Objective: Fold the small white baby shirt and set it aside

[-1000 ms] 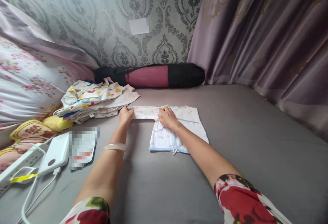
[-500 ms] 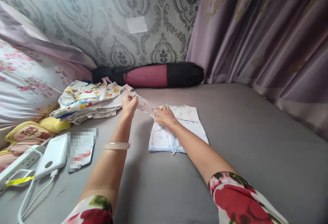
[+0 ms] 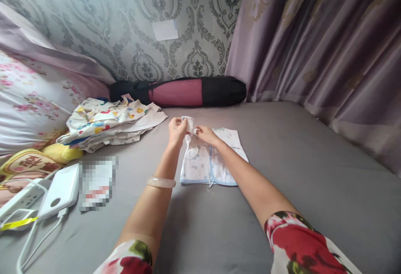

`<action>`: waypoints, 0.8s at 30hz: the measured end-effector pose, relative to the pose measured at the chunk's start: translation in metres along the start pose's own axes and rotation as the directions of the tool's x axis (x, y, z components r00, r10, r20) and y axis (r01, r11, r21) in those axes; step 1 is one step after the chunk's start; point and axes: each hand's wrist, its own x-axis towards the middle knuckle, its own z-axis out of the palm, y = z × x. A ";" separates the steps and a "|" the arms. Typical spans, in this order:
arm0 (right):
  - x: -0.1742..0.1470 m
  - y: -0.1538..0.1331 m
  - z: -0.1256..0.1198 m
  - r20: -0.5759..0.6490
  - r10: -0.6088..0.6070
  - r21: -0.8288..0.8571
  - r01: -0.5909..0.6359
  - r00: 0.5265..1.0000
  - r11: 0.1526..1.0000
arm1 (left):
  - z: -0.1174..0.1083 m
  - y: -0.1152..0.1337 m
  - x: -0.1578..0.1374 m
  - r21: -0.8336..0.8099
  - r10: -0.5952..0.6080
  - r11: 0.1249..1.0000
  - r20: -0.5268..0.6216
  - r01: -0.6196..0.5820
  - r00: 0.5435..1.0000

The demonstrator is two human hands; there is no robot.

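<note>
A small white baby shirt with a faint print, pale blue trim and thin ties lies on the grey bed sheet. My left hand pinches the cuff of its left-side sleeve, which is lifted and bent in toward the body of the shirt. Close beside it, my right hand has its fingers curled at the same sleeve near the shoulder, gripping the cloth. The shirt's other sleeve lies folded across its upper right part. My right hand and forearm hide some of the shirt's middle.
At the left lies a stack of folded clothes, with a yellow plush item below it. A white power bank, a power strip and a blurred flat object are nearer. A black and maroon roll bag rests along the wall.
The sleeve was stretched out to the left; my left hand has brought its cuff rightward to the shirt. My right hand has risen slightly from lying on the shoulder, its fingers now curled.
</note>
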 end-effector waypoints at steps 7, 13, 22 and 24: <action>-0.026 0.027 -0.045 -0.112 0.265 0.416 -0.197 0.958 0.888 | 0.024 -0.015 -0.012 0.009 -0.043 0.999 0.043 0.043 0.998; -0.040 0.043 -0.057 -0.098 0.385 0.588 -0.259 0.918 0.766 | 0.044 -0.031 -0.020 0.015 -0.086 0.996 0.085 0.085 0.993; -0.038 0.044 -0.056 -0.052 0.404 0.653 -0.274 0.913 0.706 | 0.039 -0.043 -0.022 0.111 -0.017 0.994 0.150 0.001 0.989; -0.038 0.045 -0.057 -0.052 0.395 0.647 -0.270 0.917 0.713 | 0.030 -0.047 -0.017 0.264 0.028 0.964 0.039 -0.037 0.999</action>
